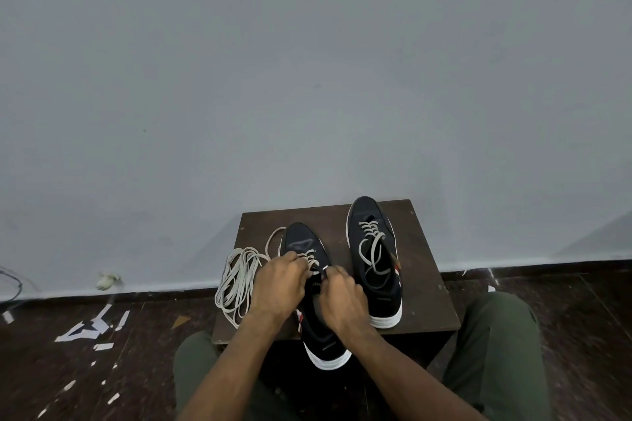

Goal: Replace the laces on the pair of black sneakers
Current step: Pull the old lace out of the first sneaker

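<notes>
A small dark tabletop (420, 287) stands against a pale wall, and everything sits relative to it. The left shoe (309, 284) lies at its middle, toe toward the wall, with its white-soled heel hanging past the near edge. The right shoe (374, 256) stands wholly on the tabletop's right half, toe also toward the wall, a pale lace (372, 243) already threaded through its eyelets with loose ends trailing into the opening. Both hands work at the left shoe's eyelets. The left hand (278, 287) has its fingers curled over the pale lacing (312, 261) near the top of that shoe's tongue, pinching it. The right hand (343, 297) has its fingers bent tight around a dark lace end (323, 269) with a pale tip, just beside the left hand's fingers. A loose bundle of pale laces (239, 278) lies at the tabletop's left edge, partly hanging over it, with one loop curling round the toe of the left shoe. The person's knees in green trousers (492, 345) flank the tabletop's near side. On the dark floor left of the tabletop lie scraps of white tape (92, 328).
</notes>
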{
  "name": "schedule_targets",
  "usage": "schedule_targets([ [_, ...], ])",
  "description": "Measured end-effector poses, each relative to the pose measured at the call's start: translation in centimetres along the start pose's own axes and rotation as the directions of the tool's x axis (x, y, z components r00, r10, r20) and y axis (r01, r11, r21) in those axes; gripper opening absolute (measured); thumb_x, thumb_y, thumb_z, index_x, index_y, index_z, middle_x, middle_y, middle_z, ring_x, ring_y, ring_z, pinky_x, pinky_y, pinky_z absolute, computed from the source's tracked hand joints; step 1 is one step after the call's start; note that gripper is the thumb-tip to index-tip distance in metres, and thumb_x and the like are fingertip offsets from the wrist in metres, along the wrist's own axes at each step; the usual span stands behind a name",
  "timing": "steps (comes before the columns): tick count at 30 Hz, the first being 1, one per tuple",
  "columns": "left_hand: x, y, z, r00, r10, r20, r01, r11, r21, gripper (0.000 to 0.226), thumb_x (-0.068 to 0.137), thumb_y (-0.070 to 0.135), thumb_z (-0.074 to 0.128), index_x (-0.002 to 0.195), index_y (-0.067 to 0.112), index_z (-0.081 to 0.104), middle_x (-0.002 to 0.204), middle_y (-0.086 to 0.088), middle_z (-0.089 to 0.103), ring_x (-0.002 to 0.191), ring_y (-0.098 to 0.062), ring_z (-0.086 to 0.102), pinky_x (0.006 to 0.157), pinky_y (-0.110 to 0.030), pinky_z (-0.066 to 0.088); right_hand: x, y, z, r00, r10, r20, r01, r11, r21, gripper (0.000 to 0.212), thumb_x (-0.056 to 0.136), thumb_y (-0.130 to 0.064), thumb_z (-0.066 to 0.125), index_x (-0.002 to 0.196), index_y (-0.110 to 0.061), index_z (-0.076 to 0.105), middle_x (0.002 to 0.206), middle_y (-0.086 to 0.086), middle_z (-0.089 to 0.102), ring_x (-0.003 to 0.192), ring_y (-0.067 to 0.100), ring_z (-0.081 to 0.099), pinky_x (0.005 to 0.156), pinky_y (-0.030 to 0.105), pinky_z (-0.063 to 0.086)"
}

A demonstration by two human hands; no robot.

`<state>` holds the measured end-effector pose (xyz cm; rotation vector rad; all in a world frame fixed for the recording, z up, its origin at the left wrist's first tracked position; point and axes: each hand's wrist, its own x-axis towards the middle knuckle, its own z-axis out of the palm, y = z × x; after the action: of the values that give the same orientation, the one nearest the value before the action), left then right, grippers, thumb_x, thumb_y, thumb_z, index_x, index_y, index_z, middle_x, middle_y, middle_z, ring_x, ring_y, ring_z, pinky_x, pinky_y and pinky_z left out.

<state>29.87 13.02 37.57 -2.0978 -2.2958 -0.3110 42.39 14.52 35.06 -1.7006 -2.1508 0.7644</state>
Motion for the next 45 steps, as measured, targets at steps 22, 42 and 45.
schedule_targets([
  [22,-2.4,2.1,3.2,0.956,-0.292,0.039,0.288,0.895,-0.34,0.044,0.097,0.022,0.045,0.141,0.019,0.041,0.123,-0.003,0.056,0.113,-0.024,0.054,0.09,-0.035,0.046,0.1,5.1,-5.5,0.984,-0.169,0.051,0.175,0.907,-0.383,0.059,0.091,-0.039,0.05,0.142,-0.015,0.033,0.146,0.008,0.03,0.133,0.028,0.036,0.111,0.041,0.03],
  [42,-2.2,4.4,3.6,0.941,-0.338,0.016,0.326,0.891,-0.317,0.043,0.1,0.031,0.038,0.141,0.023,0.04,0.126,0.002,0.055,0.113,-0.021,0.056,0.087,-0.036,0.047,0.7,7.6,-6.2,0.848,-0.516,-0.125,0.442,0.817,-0.371,0.05,0.082,-0.036,0.053,0.126,-0.012,0.058,0.133,0.01,0.055,0.123,0.028,0.054,0.094,0.043,0.052],
  [45,-2.6,5.5,3.5,0.933,-0.357,0.047,0.344,0.846,-0.408,0.045,0.098,0.031,0.044,0.142,0.026,0.039,0.134,0.005,0.053,0.119,-0.022,0.054,0.091,-0.036,0.044,-0.4,4.5,-4.4,0.934,-0.354,0.043,0.356,0.93,-0.095,0.045,0.088,-0.04,0.047,0.129,-0.023,0.052,0.131,-0.002,0.055,0.111,0.025,0.06,0.085,0.038,0.052],
])
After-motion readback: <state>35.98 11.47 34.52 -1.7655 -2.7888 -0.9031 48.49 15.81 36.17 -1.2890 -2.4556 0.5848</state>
